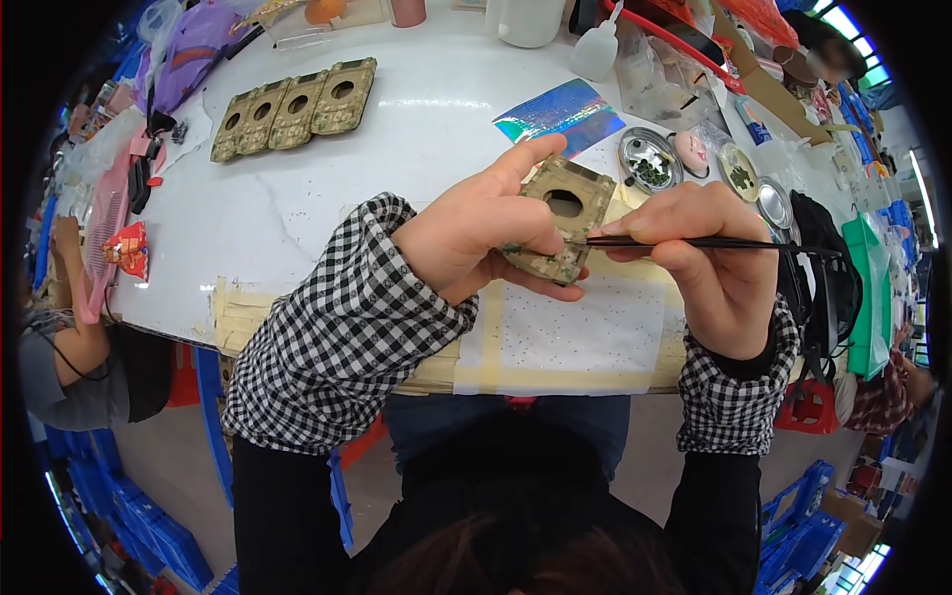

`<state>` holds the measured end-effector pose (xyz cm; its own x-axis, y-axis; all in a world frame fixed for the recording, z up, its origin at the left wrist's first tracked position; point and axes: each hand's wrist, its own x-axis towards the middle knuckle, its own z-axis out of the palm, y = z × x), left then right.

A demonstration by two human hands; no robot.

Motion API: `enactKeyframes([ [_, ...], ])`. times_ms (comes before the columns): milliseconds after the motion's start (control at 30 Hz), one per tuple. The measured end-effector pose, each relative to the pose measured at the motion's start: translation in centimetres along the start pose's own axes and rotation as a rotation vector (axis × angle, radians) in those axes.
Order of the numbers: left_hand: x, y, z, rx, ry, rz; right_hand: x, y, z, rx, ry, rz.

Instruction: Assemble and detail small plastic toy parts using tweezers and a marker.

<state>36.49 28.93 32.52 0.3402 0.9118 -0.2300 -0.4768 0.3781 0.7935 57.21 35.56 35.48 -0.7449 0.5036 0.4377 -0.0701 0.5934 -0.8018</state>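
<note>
My left hand [491, 226] grips a camouflage model tank hull [592, 198] by its side, its round opening facing up. In my right hand [716, 260] is a pair of black tweezers [684, 242], held level, with the tips at the hull's near right edge. Whether a small part sits between the tips is too small to tell. Beneath both hands lies a white sheet [585, 332] dotted with tiny specks and edged with tape. At the back left, several similar camouflage hulls [295, 107] stand side by side in a row.
Right of the hull sit a round metal dish [650, 164] of small dark green parts, a second dish [738, 171], and a pink oval item [691, 152]. A shiny iridescent sheet [561, 114] and a white squeeze bottle [595, 48] lie beyond. People sit at both sides.
</note>
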Motion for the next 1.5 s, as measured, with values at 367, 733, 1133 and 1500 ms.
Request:
enactKeyframes([
  [367, 0.00, 0.12, 0.09, 0.005, 0.002, -0.003, -0.01, 0.02, 0.02, 0.004, -0.001, -0.019],
  [733, -0.11, 0.11, 0.09, 0.000, 0.005, 0.005, -0.14, 0.11, 0.35, 0.050, 0.026, -0.001],
  [1133, 0.00, 0.01, -0.06, 0.010, 0.001, -0.003, 0.00, 0.09, 0.23, 0.026, 0.011, -0.035],
  [1500, -0.01, 0.04, -0.08, 0.020, 0.007, -0.005, 0.14, -0.17, -0.02, -0.075, -0.053, -0.046],
])
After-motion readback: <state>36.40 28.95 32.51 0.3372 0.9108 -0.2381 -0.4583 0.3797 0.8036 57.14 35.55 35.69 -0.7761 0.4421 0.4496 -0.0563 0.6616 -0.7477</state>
